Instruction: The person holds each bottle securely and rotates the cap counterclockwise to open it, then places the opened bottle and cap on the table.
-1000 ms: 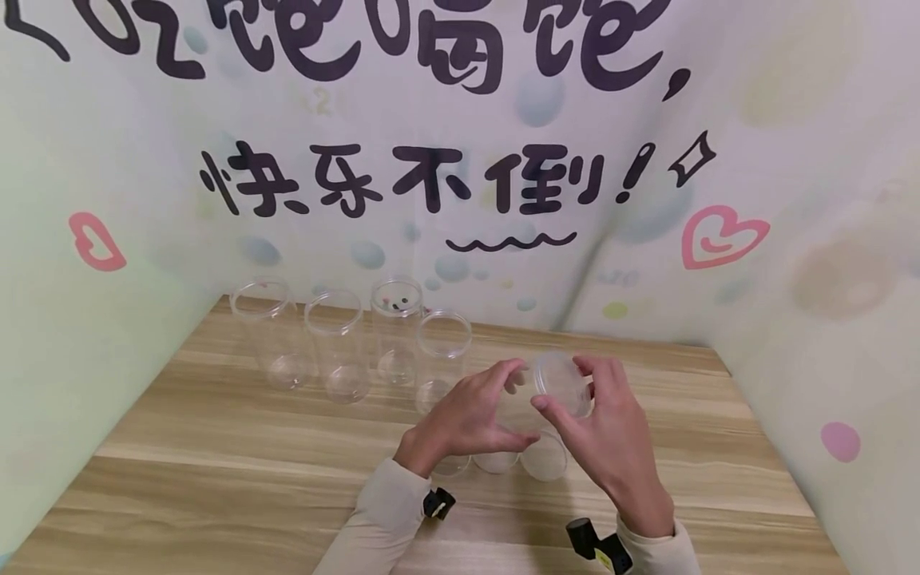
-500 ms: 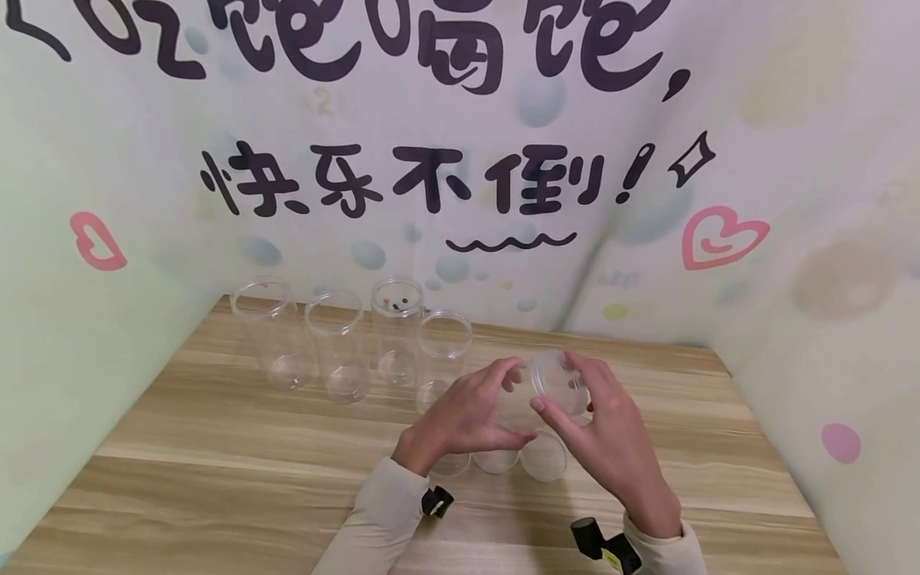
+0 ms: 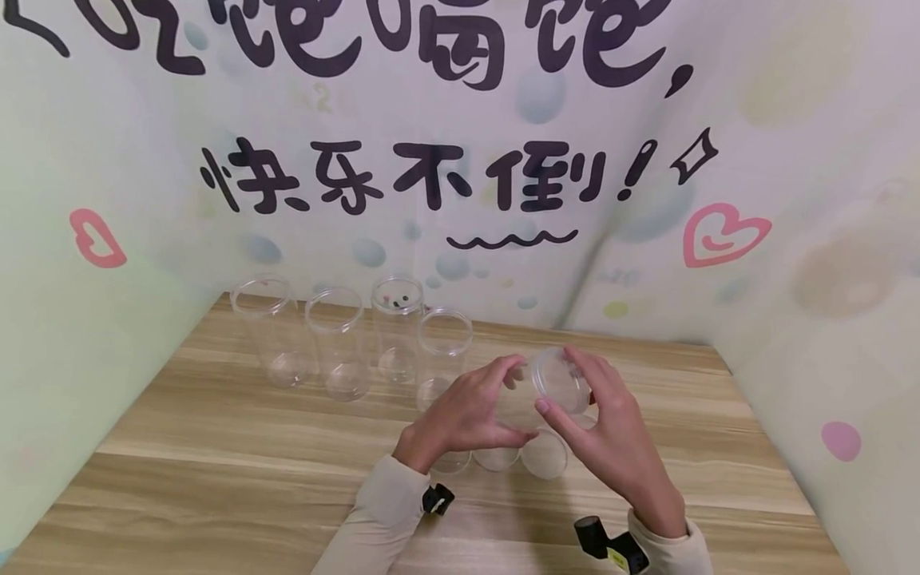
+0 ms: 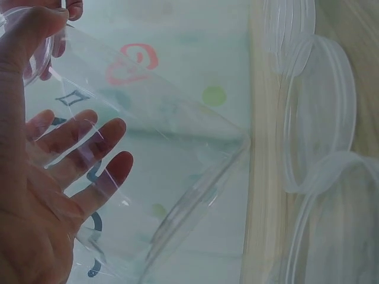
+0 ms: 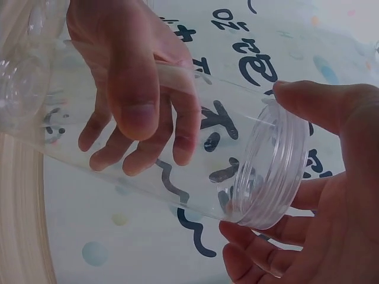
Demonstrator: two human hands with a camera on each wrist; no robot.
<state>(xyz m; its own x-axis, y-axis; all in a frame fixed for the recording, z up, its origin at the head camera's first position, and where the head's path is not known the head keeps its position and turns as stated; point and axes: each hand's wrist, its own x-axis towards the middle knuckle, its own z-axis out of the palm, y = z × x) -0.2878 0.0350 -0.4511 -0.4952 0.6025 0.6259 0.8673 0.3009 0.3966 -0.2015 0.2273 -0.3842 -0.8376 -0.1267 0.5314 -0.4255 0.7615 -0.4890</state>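
Observation:
A clear plastic jar (image 3: 513, 406) is held tilted above the table, its closed base toward the left. My left hand (image 3: 460, 414) grips the jar's body, with fingers and thumb spread round it. A clear screw lid (image 3: 561, 385) sits at the jar's mouth; whether it is fully tightened cannot be told. My right hand (image 3: 614, 435) grips that lid's edge between thumb and fingers. In the right wrist view, the ridged lid (image 5: 275, 168) lies between my right thumb and fingers. Below the hands, several loose clear lids (image 3: 544, 454) lie on the wooden table.
Several clear jars without visible lids, among them one jar (image 3: 336, 347), stand upright at the back left of the wooden table (image 3: 237, 487). A printed cloth wall (image 3: 402, 263) rises behind the table and along both sides.
My right hand has turned slightly round the lid, its fingers sliding over the edge and its wrist shifting a little right. The left hand and the jar stay nearly still.

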